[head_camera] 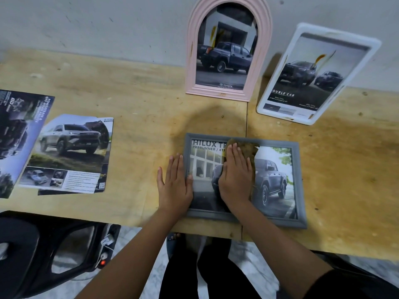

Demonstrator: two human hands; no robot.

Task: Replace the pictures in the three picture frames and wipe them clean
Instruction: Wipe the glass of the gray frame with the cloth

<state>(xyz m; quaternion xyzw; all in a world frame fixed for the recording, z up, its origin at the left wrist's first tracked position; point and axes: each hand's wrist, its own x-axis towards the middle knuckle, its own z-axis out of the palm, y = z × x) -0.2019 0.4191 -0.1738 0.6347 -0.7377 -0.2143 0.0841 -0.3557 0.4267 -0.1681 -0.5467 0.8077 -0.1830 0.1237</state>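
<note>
A grey rectangular frame (300, 180) lies flat near the table's front edge with a truck picture in it. My right hand (236, 175) presses a brown cloth (248, 147) flat on its glass. My left hand (174, 182) rests flat on the frame's left edge, fingers spread, thumb on the glass. A pink arched frame (193, 61) and a white rectangular frame (272, 102) lean against the wall behind, each holding a truck picture with yellowish smears on the glass.
Loose car brochure pages (71, 154) lie on the left of the wooden table (140, 93), one more (19, 137) at the far left edge. A black chair (32, 251) and a power strip (105, 249) sit below the table's front left.
</note>
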